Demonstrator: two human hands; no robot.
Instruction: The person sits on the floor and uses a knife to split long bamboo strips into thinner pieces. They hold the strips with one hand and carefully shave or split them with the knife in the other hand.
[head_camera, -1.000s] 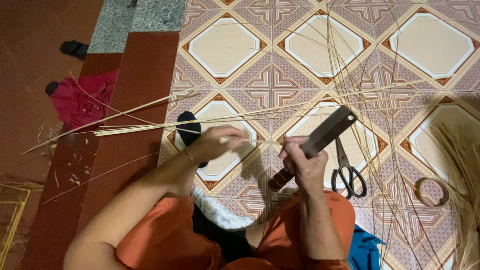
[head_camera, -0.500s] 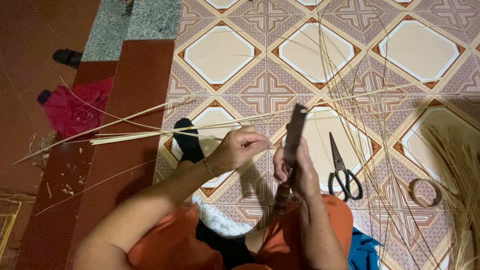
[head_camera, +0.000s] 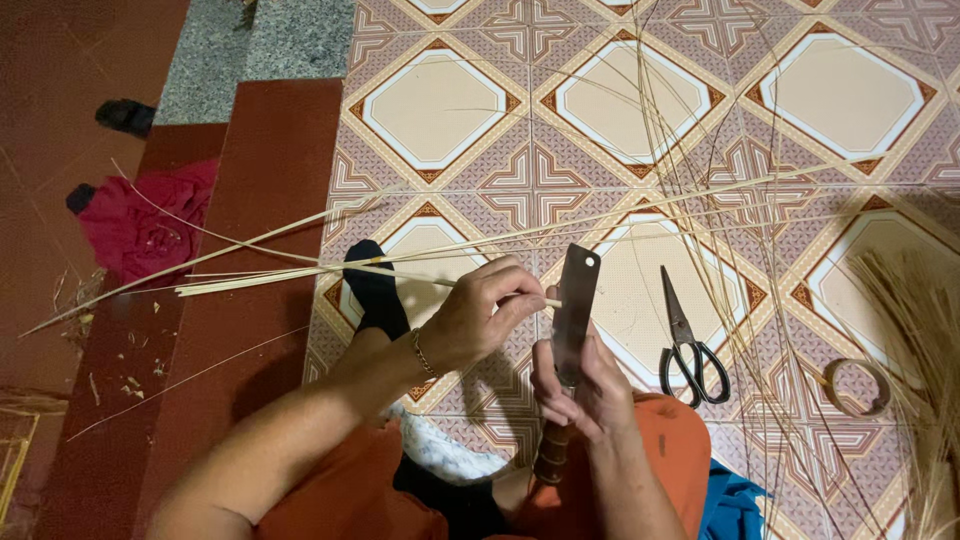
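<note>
Pinched between our left hand's (head_camera: 478, 318) thumb and fingers is a bundle of thin straw strips (head_camera: 300, 272), stretching left above the tiled floor (head_camera: 450, 110). Our right hand (head_camera: 585, 390) wraps closed around a knife (head_camera: 573, 318), blade upright, touching the strips. Scissors (head_camera: 688, 345) lie just right; a tape roll (head_camera: 857, 387) further right.

The long thin pale bamboo strips (head_camera: 300, 262) stretch leftward from the left hand (head_camera: 478, 318), which sits just left of the flat dark metal blade with a wooden handle (head_camera: 574, 310) — upright in the right hand (head_camera: 585, 388). Right of the blade, on the patterned tiled floor (head_camera: 440, 110), lie the black-handled steel scissors (head_camera: 686, 340) — farther right, the small round brown tape roll (head_camera: 856, 388).
</note>
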